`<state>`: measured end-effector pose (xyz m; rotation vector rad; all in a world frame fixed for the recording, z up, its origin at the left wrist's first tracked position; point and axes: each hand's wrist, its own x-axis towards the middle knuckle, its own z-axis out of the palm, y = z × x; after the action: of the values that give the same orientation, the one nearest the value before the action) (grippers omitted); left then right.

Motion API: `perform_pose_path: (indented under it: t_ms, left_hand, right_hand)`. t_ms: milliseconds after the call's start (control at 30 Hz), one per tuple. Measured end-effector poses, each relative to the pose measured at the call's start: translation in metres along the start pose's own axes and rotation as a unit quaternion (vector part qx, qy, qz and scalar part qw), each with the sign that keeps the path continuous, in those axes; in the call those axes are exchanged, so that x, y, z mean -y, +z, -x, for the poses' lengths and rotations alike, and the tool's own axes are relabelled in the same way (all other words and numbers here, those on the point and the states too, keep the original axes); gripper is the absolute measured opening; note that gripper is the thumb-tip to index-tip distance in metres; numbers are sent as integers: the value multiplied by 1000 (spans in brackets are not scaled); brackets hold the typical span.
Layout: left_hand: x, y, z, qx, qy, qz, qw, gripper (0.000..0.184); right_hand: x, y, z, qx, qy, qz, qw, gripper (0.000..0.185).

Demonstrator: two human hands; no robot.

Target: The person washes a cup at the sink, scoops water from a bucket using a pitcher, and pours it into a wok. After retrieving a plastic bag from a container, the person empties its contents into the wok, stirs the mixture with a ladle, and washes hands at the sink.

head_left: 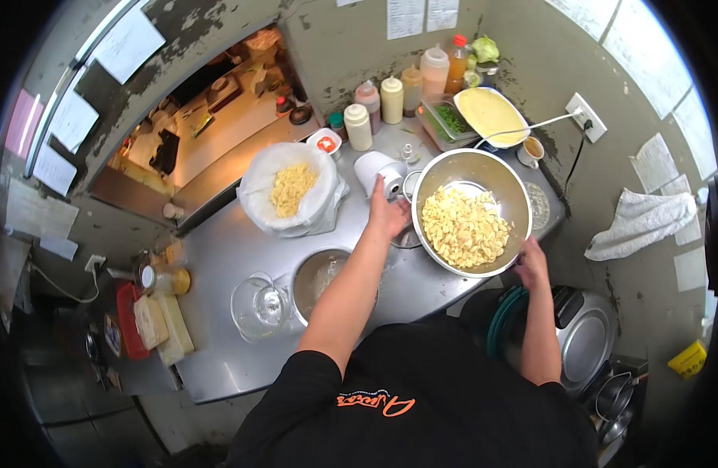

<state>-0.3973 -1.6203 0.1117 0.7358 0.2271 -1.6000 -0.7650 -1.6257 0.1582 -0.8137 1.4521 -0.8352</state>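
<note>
A wide metal bowl (522,199) of pale yellow chopped pieces (464,226) is over the right end of the counter, tipped slightly toward me. My right hand (533,265) grips its lower right rim, with the fingertips partly hidden. Beside the bowl's left rim, my left hand (388,214) has its thumb raised and fingers stretched toward the bowl; whether they touch it I cannot tell. A white roll (374,169) is just behind that hand. Under my left forearm stands a second metal bowl (308,285), partly covered. A clear glass bowl (259,306) sits left of it.
A bag-lined container (257,199) with yellow mash stands by the serving window. Squeeze bottles (391,100), a tub of chopped greens (450,125) and a yellow-filled tray (491,117) line the back. A white cable (538,123) crosses near the bowl. A lidded bin (586,331) stands at right.
</note>
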Motion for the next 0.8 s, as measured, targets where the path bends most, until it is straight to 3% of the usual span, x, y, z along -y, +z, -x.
perform_pose_path:
  t_ms: [33,100,133,233,267,300,333,367,467,533,633,700,800]
  left_hand:
    - [-4,13,4,-33,7,24,999,88]
    - [-18,33,16,-100,25,73,992,88]
    - [-21,33,18,-40,50,78,995,88]
    - [-46,13,10,8,130,27,991,88]
    - [-60,6,17,13,97,13,995,90]
    - [-76,-3,19,-12,66,-55,996,95]
    - [-83,-3,26,-113,129,-148,974,98]
    - [-92,-12,34,-158,172,-238,943,93]
    - [-103,-28,93,-136,281,-359,880,72]
    - [-94,-24,140,-130,325,-373,859,63]
    - [-69,-18,181,-136,367,-370,843,49]
    - [-42,-13,193,-129,389,-384,827,42]
    - [6,1,202,-62,401,-447,797,33]
  right_hand:
    - [-5,8,5,69,-7,-66,995,55]
    - [-1,16,15,68,22,-43,996,55]
    - [-1,24,19,89,24,-60,994,59]
    - [-9,54,23,108,52,-65,991,72]
    - [-13,64,23,121,47,-75,989,75]
    - [-16,75,25,132,41,-87,987,78]
    - [-21,85,24,138,40,-87,986,75]
    - [-23,95,26,144,41,-86,985,73]
    - [-14,124,44,142,7,-74,987,63]
    - [-16,133,40,137,-22,-56,989,64]
    - [-30,137,24,116,28,-76,990,69]
    - [-33,132,32,212,11,-221,952,73]
    - [-52,114,38,264,59,-188,944,65]
